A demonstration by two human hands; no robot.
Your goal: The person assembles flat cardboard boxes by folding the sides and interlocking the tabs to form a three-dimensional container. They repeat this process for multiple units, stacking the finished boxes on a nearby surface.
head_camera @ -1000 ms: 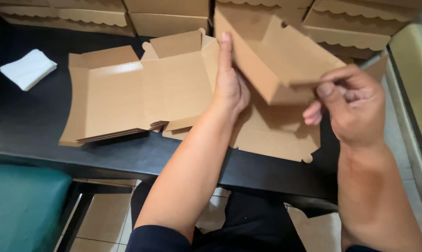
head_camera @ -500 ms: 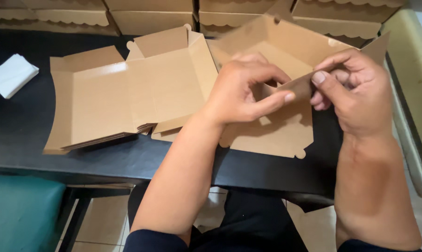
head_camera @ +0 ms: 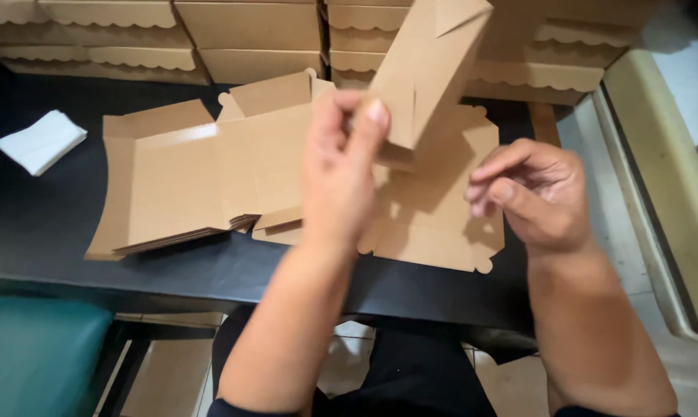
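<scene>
folded box [head_camera: 430, 66] pinched in left hand [head_camera: 341, 177] fingers

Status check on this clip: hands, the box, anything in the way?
Left hand pinching raised cardboard box. Right hand off it, fingers curled, empty. Flat blank beneath; stack of flat blanks to the left, nothing in the way.

The single head-worn camera looks steeply down and forward from close above the long black tabletop [head_camera: 48, 232], toward stacked brown cardboard boxes [head_camera: 248, 38] along its far edge.
</scene>
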